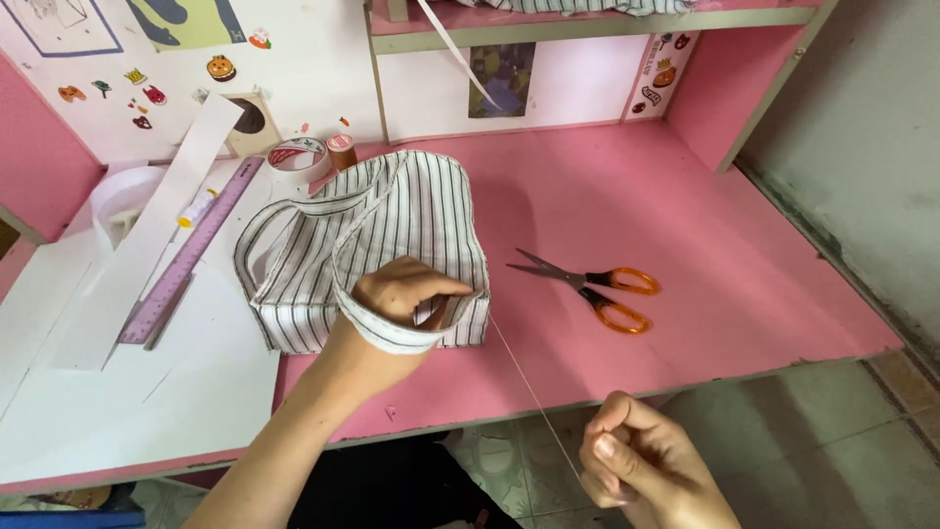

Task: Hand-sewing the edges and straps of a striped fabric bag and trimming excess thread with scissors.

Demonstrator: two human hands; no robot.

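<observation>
- Striped white-and-dark cloth makes up the small fabric bag (392, 245), which stands on the pink desk (705, 245) near its front edge, mouth open and handles looping over the top.
- What lies inside the bag cannot be told; the left hand (406, 294) is through one handle loop, fingers closed on the front rim.
- A thin pale thread (534, 392) runs taut from the bag's front corner down past the desk edge to the right hand (636, 460), whose fingertips are pinched together on it.
- Orange-handled scissors (592, 284) lie just right of the bag, blades slightly parted and pointing toward it, apart from the thread.
- Behind the bag stand a roll of tape (297, 155) and a small spool (342, 150), side by side.
- Left of the bag, white paper sheets (98, 392) cover the desk, with a purple ruler (191, 255) lying slantwise on them and a long white strip (147, 235) beside it.
- A white round container (122, 201) sits at the far left, its contents unclear.
</observation>
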